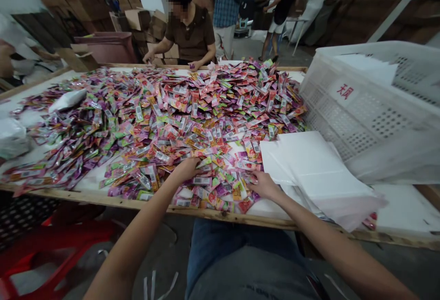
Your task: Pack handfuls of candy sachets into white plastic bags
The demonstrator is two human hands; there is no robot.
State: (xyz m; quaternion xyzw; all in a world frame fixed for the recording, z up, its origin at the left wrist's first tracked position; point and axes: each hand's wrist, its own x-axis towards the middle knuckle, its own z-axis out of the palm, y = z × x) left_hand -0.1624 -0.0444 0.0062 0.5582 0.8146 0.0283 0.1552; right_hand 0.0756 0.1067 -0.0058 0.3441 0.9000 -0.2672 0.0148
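Note:
A wide heap of small colourful packets (195, 107), pink, green, orange and purple, is spread over the white table (271, 209). My left hand (187, 169) lies at the heap's near side, its fingers curled at a green packet; what they grip is too small to make out. To the right, my right hand (263, 184) touches packets by the near edge, thumb and fingers apart. White plastic bags (309, 164) lie stacked just beyond it on the right.
A white perforated crate (357, 116) stands at the right. Across the table a person (189, 34) handles packets. Another person (227, 2) stands behind, holding a phone. A red stool (58, 254) is at lower left; cartons fill the background.

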